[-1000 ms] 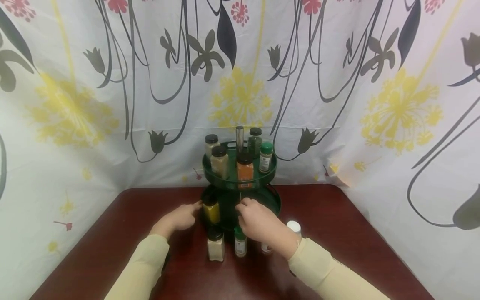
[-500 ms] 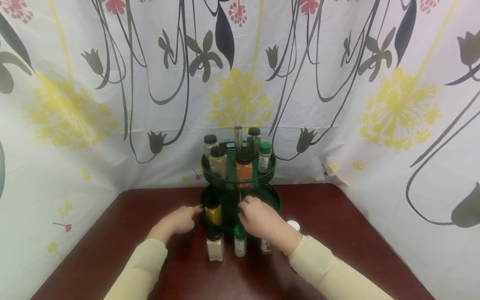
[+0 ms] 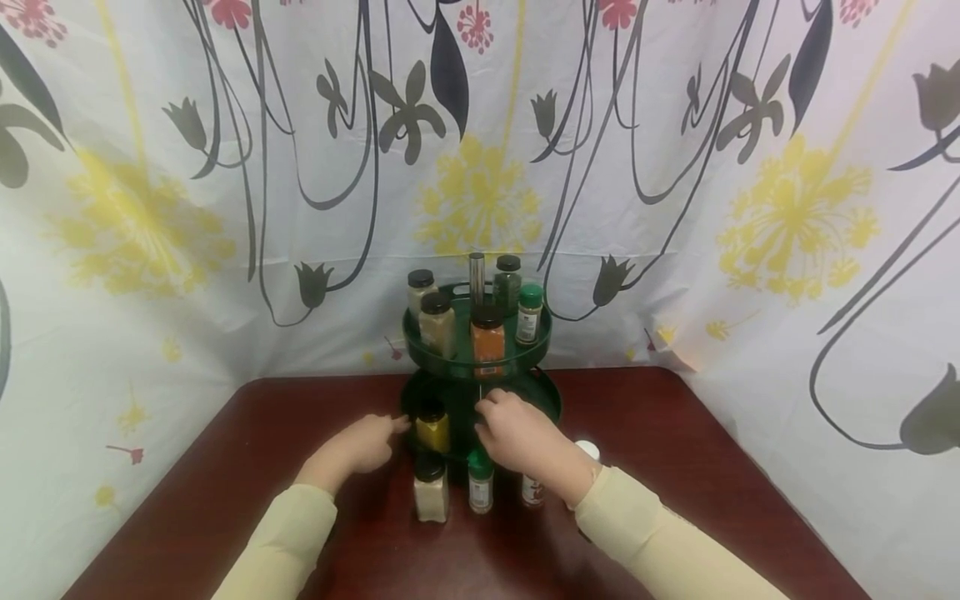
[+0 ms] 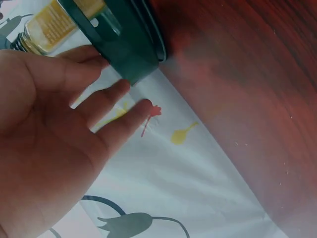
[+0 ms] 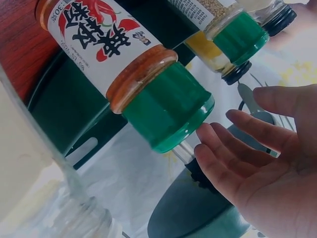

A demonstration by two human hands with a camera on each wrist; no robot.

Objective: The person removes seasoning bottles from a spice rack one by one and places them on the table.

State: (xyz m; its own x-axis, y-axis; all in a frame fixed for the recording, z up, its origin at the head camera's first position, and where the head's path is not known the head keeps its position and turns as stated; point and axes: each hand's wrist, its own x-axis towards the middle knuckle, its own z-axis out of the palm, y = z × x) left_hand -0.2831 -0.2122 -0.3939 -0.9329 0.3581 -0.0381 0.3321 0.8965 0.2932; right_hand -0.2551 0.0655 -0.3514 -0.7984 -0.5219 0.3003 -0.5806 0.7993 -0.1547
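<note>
Clearly, R wrist cam shows the green cap (image 5: 168, 106) & chili label (image 5: 99, 37) of the red-powder jar (image 5: 142, 79), whereas in head view this cap is hidden beneath the R forearm (image 3: 558, 471). Green 2-tier stand (image 3: 450, 366) is close by both hands: L hand (image 4: 49, 124), fingers extended, is beside the left edge of the lower tray (image 3: 461, 412), near the yellow jar (image 3: 432, 435) inside, & R hand (image 5: 270, 153), fingers loosely bent, is before its middle.

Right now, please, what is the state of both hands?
Left hand: open, at the edge of the lower green tray.
Right hand: open, holding nothing.
</note>
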